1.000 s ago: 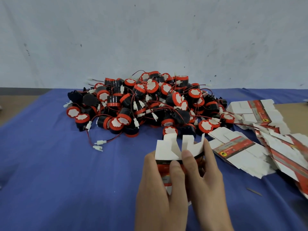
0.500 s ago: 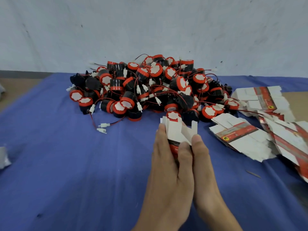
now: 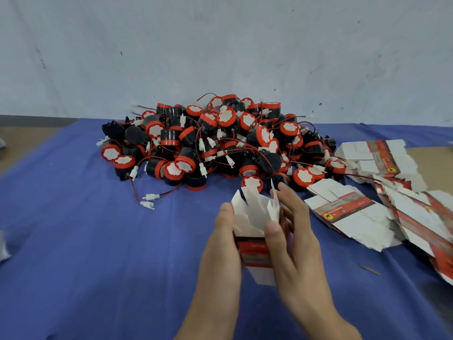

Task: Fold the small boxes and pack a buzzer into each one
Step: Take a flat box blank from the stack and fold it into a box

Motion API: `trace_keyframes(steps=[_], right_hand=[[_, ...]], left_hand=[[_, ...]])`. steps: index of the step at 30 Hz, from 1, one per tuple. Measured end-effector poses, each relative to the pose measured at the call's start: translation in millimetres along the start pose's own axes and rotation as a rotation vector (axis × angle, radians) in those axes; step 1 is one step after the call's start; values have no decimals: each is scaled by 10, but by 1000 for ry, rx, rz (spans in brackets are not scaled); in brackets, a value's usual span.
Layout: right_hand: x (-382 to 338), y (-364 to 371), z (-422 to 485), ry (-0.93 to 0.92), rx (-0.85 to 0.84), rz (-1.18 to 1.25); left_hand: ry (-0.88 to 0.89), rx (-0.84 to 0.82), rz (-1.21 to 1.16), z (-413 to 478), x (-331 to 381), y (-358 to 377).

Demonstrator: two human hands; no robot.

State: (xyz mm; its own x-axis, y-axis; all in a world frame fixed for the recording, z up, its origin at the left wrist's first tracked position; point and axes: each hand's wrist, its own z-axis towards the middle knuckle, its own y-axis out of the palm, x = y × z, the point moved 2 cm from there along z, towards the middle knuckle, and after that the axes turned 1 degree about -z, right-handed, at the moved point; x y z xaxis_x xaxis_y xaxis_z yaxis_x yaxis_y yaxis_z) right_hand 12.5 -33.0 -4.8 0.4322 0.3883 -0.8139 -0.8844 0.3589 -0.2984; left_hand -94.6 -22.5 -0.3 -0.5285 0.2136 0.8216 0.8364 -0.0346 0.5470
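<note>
Your hands now sit wider apart than a moment ago: your left hand (image 3: 220, 253) grips the small box (image 3: 255, 249) upright over the counter (image 3: 98, 241), while your right hand (image 3: 296, 241) pinches its white flaps (image 3: 252, 212) open, likely readying it for one from the buzzer pile (image 3: 215, 141).

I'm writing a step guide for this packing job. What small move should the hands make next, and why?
Probably fold the white flaps inward to close that end. The left hand and right hand both grip the small box, its far flaps splay open, and neither hand holds a buzzer from the buzzer pile.
</note>
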Motion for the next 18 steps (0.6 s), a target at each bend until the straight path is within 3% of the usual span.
trace_keyframes(steps=[1,5,12,18], right_hand=[[30,14,-88,-49,-52,-19],[70,3,-65,-200,12,-177],[89,32,-96,-232,49,-291],[74,49,-131,-299,67,-323]], left_hand=[[-5,4,-5,-8,30,-18],[-64,81,-84,-62,45,-103],[-133,-45,-299,-78,79,-57],[-187,-23,-273,-52,40,-73]])
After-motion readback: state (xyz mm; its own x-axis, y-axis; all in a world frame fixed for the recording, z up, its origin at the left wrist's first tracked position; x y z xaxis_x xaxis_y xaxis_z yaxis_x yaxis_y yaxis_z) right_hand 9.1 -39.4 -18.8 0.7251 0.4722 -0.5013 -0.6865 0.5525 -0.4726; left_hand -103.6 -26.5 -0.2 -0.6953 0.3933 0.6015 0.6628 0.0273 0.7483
